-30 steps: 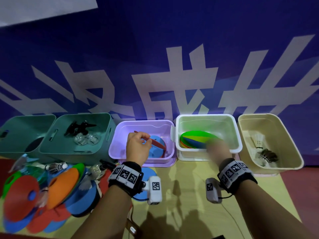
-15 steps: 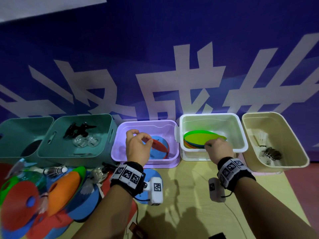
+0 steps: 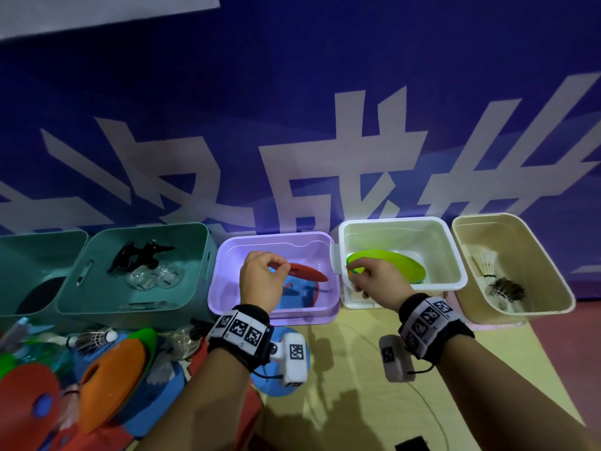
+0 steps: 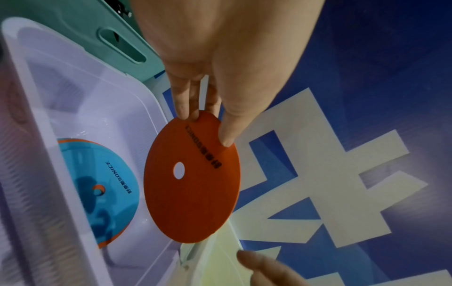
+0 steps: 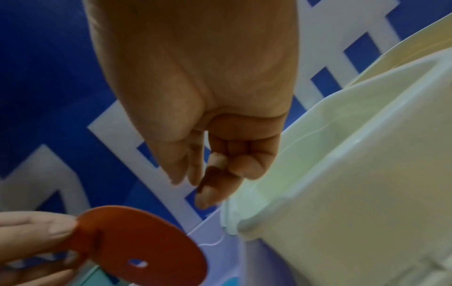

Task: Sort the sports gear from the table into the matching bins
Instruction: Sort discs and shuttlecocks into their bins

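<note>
My left hand pinches the rim of a flat red disc with a small centre hole. It holds the disc nearly level above the purple bin. A blue disc lies on that bin's floor. My right hand hovers at the near left corner of the white bin, fingers loosely curled and holding nothing. A stack of discs with a green disc on top lies in the white bin.
A beige bin at the right holds shuttlecocks. Two teal bins stand at the left; one holds black clips and clear pieces. A pile of coloured discs and a shuttlecock lie on the table's near left.
My right hand has drawn back from the green disc to the white bin's near left corner. My left hand keeps the red disc over the purple bin, now held flatter.
</note>
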